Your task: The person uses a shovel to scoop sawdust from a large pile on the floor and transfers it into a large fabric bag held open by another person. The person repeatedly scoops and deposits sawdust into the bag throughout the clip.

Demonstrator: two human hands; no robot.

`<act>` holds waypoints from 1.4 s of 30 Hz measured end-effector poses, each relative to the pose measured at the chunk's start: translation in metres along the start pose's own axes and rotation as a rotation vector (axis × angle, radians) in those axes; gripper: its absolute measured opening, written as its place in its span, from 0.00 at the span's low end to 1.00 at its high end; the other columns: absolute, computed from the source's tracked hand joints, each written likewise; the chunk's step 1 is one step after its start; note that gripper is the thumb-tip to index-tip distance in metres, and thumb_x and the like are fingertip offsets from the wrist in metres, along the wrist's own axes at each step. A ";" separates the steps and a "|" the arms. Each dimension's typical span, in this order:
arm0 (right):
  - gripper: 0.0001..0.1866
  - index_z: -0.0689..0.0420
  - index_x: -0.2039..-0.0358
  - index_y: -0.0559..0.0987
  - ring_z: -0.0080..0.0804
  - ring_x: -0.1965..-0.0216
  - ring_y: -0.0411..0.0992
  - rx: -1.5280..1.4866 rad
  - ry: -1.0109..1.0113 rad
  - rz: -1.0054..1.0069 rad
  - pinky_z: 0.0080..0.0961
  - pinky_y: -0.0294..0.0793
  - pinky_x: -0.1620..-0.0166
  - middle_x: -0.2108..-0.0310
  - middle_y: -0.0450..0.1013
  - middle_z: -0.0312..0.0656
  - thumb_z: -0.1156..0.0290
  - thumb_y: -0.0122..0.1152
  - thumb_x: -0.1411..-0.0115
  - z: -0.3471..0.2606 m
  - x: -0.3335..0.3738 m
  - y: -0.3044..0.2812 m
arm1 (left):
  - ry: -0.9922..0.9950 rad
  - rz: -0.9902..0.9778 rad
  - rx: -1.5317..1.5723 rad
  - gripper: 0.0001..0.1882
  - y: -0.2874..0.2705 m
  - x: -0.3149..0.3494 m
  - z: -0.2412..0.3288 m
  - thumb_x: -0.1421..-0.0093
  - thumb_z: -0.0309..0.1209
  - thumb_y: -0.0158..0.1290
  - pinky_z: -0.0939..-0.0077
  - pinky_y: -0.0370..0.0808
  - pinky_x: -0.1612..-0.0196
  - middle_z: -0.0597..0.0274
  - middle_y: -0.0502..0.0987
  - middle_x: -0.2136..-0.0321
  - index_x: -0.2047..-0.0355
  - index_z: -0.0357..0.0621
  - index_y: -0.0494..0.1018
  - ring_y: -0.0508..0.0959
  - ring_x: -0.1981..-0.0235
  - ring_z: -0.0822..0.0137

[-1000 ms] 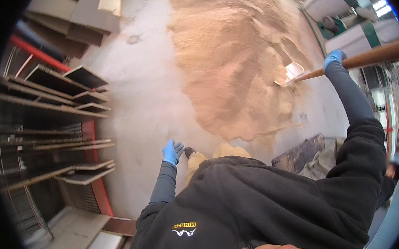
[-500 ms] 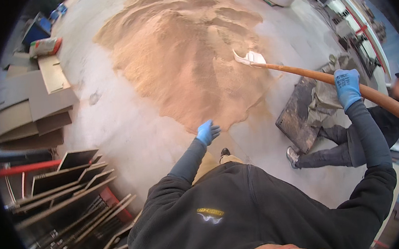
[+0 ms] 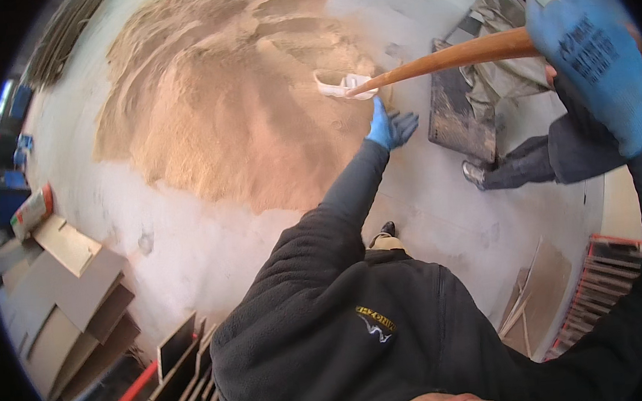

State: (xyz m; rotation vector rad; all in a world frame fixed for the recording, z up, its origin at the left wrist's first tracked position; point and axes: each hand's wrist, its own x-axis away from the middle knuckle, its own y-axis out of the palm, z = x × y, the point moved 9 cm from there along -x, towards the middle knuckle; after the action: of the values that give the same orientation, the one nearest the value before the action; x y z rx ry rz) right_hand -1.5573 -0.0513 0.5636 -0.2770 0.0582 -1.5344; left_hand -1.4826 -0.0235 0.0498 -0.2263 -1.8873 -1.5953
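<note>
My right hand (image 3: 593,70) is wrapped round the shovel (image 3: 438,61), which runs from my grip leftward and away, its blade (image 3: 359,81) over the heap's right side. My left hand (image 3: 391,128) is spread and holds nothing, just nearer than the blade – whether they touch, I cannot tell. The handle (image 3: 490,47) is smooth, rounded, orange-brown wood; the blade, white and curved. The heap (image 3: 231,117) is tan, fine-grained, ridged – on a pale, smooth floor (image 3: 189,245).

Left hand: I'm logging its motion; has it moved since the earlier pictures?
Yes: in this view, the left hand has shifted right, closer to the stained board.
</note>
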 end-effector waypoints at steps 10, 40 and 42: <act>0.26 0.61 0.47 0.73 0.35 0.56 0.71 -0.116 0.100 -0.038 0.38 0.66 0.42 0.63 0.71 0.43 0.73 0.61 0.49 -0.002 0.191 0.029 | -0.133 0.085 0.215 0.12 0.038 -0.022 -0.043 0.43 0.42 0.46 0.58 0.74 0.58 0.71 0.77 0.68 0.66 0.52 0.75 0.76 0.67 0.65; 0.28 0.55 0.61 0.81 0.45 0.61 0.78 -2.002 0.382 -1.216 0.36 0.76 0.56 0.66 0.79 0.51 0.50 0.67 0.59 -0.485 0.696 0.245 | 0.144 0.340 -0.333 0.08 -0.157 0.122 -0.268 0.43 0.32 0.46 0.64 0.70 0.64 0.65 0.66 0.80 0.78 0.50 0.63 0.69 0.76 0.61; 0.25 0.55 0.63 0.81 0.44 0.63 0.78 -1.993 0.314 -1.281 0.36 0.76 0.57 0.68 0.79 0.48 0.51 0.66 0.58 -0.476 0.694 0.250 | 0.149 0.387 -0.259 0.10 -0.148 0.121 -0.274 0.41 0.36 0.46 0.64 0.69 0.66 0.65 0.66 0.81 0.78 0.50 0.63 0.68 0.77 0.62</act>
State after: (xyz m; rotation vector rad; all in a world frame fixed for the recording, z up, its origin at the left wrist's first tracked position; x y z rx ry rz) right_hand -1.3840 -0.8022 0.1437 -1.8788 2.0392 -2.1546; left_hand -1.5543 -0.3473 0.0112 -0.5342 -1.4194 -1.5335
